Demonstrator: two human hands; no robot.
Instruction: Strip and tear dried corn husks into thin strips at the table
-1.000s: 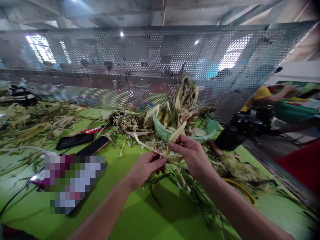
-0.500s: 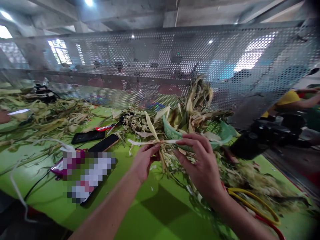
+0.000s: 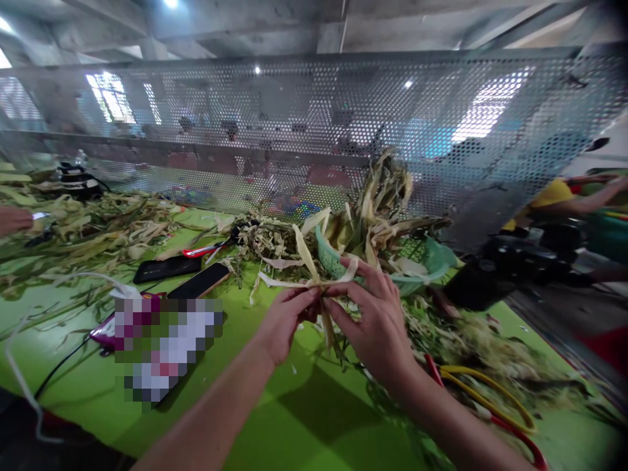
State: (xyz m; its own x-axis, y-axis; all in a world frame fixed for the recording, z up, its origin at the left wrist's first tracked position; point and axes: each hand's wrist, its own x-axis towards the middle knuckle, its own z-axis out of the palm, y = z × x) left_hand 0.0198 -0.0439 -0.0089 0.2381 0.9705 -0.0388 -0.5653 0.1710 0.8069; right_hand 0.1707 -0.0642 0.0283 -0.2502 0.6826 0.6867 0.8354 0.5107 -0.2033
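Observation:
Over the green table, my left hand (image 3: 289,318) pinches the middle of a bunch of pale dried corn husk strips (image 3: 307,254). One strip stands up, one reaches left, and others hang below the fingers. My right hand (image 3: 370,314) has closed in from the right, its thumb and fingers pinching the same bunch just beside my left fingertips. A strip end curls up by the right index finger. Just behind the hands, a green plastic basket (image 3: 333,260) holds larger dry corn husks (image 3: 380,196).
Husk scraps (image 3: 112,226) cover the table's left side. Two dark phones (image 3: 199,281), a red utility knife (image 3: 203,250) and a purple cabled device (image 3: 105,330) lie left. Scissors with yellow and red handles (image 3: 490,386) lie right. Behind rises a perforated metal screen (image 3: 275,111). Another person's hand (image 3: 14,221) shows far left.
My right hand has moved left, from the outstretched right strip to the middle of the bunch beside my left fingers. My left hand keeps its pinch. The view has shifted slightly.

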